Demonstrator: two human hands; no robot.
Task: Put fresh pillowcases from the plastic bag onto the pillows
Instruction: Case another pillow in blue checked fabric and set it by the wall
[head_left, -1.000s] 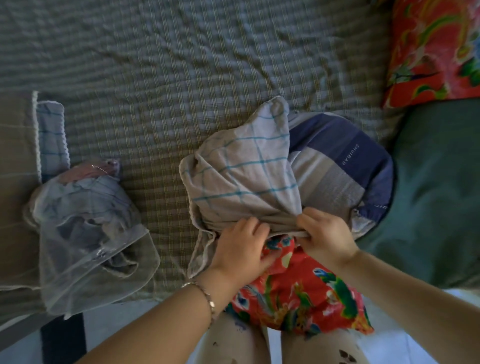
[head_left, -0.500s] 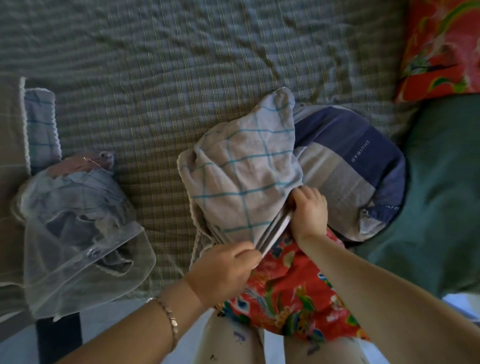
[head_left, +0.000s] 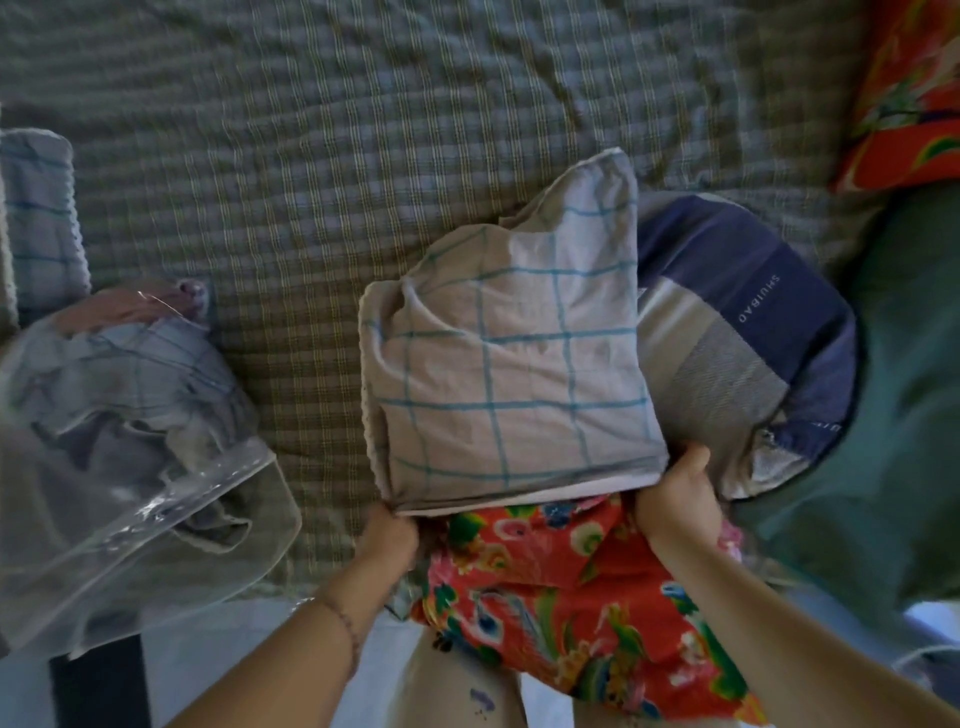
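A pale pillowcase (head_left: 511, 374) with a blue grid pattern covers the far part of a red floral pillow (head_left: 561, 582), whose near end sticks out toward me over the bed edge. My left hand (head_left: 387, 538) grips the left corner of the pillowcase opening. My right hand (head_left: 678, 491) grips the right corner. The opening is stretched wide between them. A clear plastic bag (head_left: 140, 457) with crumpled fabric inside lies at the left of the bed.
A blue and grey striped pillow (head_left: 743, 338) lies just right of the pillowcase. A second red floral pillow (head_left: 904, 88) is at the top right, above a dark green cloth (head_left: 893, 415). A checked sheet (head_left: 363, 130) covers the bed. Folded grid-pattern fabric (head_left: 36, 223) lies far left.
Both hands moved apart to the two corners of the pillowcase opening and stretched it wide. The pillowcase now lies flatter and squarer over the floral pillow.
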